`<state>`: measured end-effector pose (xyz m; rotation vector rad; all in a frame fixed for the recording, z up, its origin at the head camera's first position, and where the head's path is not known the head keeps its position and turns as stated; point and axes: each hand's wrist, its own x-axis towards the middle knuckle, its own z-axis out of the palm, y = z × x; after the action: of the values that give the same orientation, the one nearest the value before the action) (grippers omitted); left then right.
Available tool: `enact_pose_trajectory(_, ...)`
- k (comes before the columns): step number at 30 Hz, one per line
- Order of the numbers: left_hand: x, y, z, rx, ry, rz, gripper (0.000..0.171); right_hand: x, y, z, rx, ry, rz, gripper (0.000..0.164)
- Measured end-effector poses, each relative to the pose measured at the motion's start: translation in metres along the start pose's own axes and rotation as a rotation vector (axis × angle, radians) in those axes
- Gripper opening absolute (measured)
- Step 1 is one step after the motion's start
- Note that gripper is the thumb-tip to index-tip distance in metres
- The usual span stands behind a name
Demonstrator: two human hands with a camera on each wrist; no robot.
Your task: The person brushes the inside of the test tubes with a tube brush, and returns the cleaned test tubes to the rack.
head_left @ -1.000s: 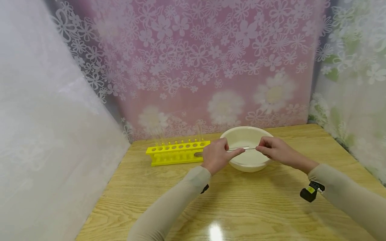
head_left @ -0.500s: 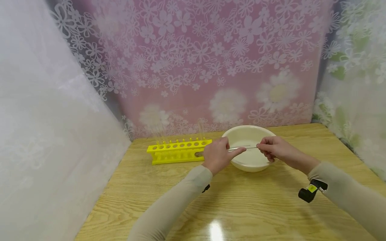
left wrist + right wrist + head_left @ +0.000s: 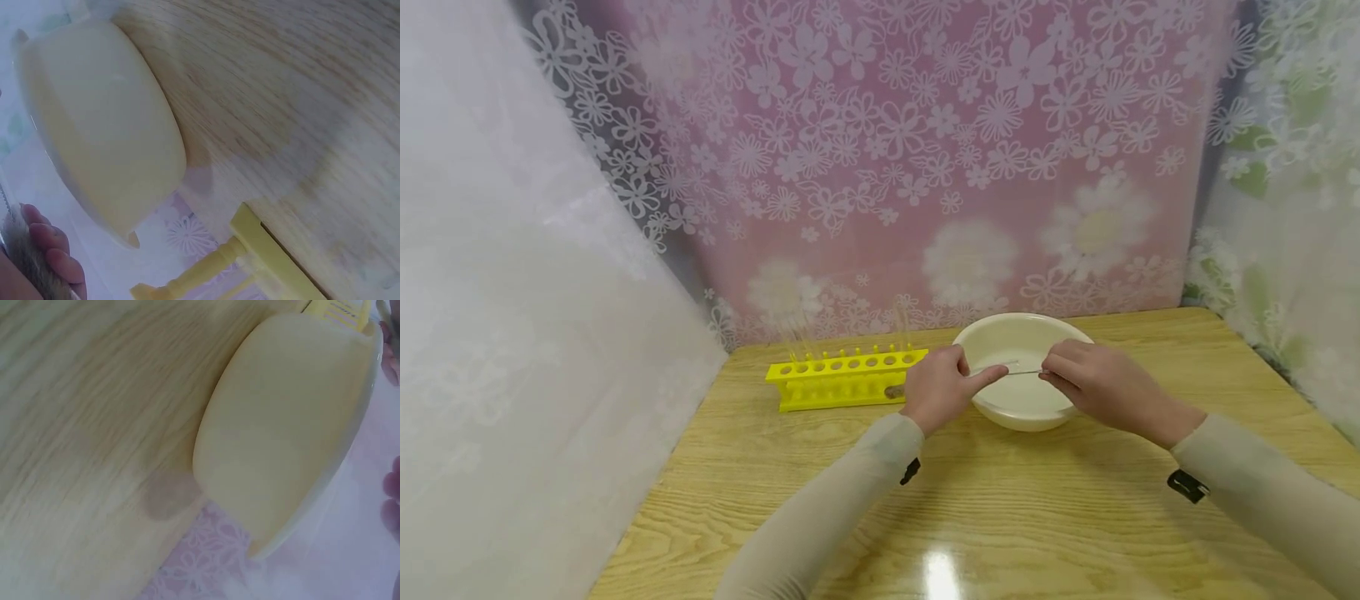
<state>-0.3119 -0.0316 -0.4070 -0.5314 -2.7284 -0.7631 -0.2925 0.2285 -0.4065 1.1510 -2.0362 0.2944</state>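
Note:
My left hand [image 3: 936, 387] grips a clear glass test tube [image 3: 996, 367] with its fingers curled round it and the thumb along it, at the bowl's left side. A test tube brush shows its grey bristles [image 3: 894, 391] left of that hand; in the left wrist view the bristles [image 3: 31, 259] lie along the curled fingers. From the tube's mouth side a thin twisted wire [image 3: 1026, 372] runs right to my right hand [image 3: 1097, 383], which pinches its end. Both hands are over the cream bowl [image 3: 1030, 421]. In the right wrist view only fingertips [image 3: 392, 484] of the right hand show.
A yellow test tube rack [image 3: 850, 400] stands left of the bowl, partly behind the left hand. Several clear test tubes [image 3: 904, 321] stand upright on it. The wooden table [image 3: 850, 500] stretches in front, with a pink floral curtain [image 3: 880, 208] behind.
The right hand has turned over, knuckles now up, and its wrist camera has swung out of sight, leaving the strap. It still pinches the wire. The left hand has hardly moved.

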Motion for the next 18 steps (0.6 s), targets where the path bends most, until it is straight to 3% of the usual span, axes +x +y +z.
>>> enact_pose_trajectory(3, 0.000, 0.000, 0.000, 0.000, 0.008, 0.013, 0.065, 0.001, 0.001, -0.002, 0.005, 0.000, -0.047, 0.043)
enact_pose_trajectory(5, -0.001, -0.001, -0.001, 0.006, 0.016, 0.024, 0.065, 0.002, 0.000, -0.004, 0.036, -0.009, -0.037, 0.031)
enact_pose_trajectory(8, -0.002, -0.001, -0.001, 0.032, 0.039, 0.050, 0.064, 0.003, -0.004, -0.006, 0.139, -0.049, 0.048, 0.010)
enact_pose_trajectory(11, -0.003, -0.002, -0.002, 0.072, 0.073, 0.086, 0.063, 0.005, -0.008, -0.008, 0.317, -0.110, 0.222, 0.024)
enact_pose_trajectory(16, -0.004, 0.000, 0.000, 0.153, 0.109, 0.131, 0.063, 0.005, -0.008, -0.010, 0.703, -0.228, 0.566, 0.014)
enact_pose_trajectory(18, -0.004, 0.002, 0.001, 0.180, 0.115, 0.142, 0.064, 0.006, -0.006, -0.012, 0.839, -0.271, 0.686, 0.022)
